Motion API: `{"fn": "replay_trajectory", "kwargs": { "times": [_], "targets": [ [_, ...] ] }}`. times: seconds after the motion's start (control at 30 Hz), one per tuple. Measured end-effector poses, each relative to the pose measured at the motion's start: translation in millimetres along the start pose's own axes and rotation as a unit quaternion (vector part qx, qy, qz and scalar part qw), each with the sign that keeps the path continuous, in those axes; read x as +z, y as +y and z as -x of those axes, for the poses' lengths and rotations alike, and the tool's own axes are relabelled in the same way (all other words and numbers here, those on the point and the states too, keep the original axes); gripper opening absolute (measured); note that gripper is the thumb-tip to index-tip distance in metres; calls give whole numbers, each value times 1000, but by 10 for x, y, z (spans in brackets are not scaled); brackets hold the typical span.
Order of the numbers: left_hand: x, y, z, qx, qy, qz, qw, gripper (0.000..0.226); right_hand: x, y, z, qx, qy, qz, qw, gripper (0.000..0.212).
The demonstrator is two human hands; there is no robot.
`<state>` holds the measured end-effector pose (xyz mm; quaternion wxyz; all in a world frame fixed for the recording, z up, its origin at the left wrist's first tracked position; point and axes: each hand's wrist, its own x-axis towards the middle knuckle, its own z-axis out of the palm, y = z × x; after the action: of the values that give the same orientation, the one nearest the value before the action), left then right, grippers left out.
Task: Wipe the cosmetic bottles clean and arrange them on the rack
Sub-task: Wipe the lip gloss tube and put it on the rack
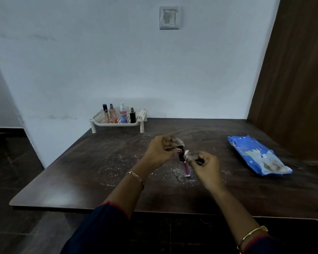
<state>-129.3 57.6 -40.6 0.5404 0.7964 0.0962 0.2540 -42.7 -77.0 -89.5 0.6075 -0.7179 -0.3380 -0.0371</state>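
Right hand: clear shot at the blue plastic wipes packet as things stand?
Probably yes: nothing stands between right hand and blue wipes packet, though it pinches a white wipe at the pink black-capped tube.

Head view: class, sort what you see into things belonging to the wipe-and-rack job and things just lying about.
Job: pink tube, wipe, rack, four racked bottles, blue wipes packet.
Lying about: wall switch, wooden panel.

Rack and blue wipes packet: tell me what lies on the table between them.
Nothing stands between the rack and the blue wipes packet: only dark table with faint white powder, as the head view shows.
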Motion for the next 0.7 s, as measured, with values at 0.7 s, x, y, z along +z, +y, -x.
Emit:
{"fn": "replay_trajectory", "kwargs": {
  "times": [0.7],
  "targets": [
    [7, -255, -43, -4, 45, -60, 997, 18, 51, -103, -42, -89, 29, 89, 992, 15]
  ]
}}
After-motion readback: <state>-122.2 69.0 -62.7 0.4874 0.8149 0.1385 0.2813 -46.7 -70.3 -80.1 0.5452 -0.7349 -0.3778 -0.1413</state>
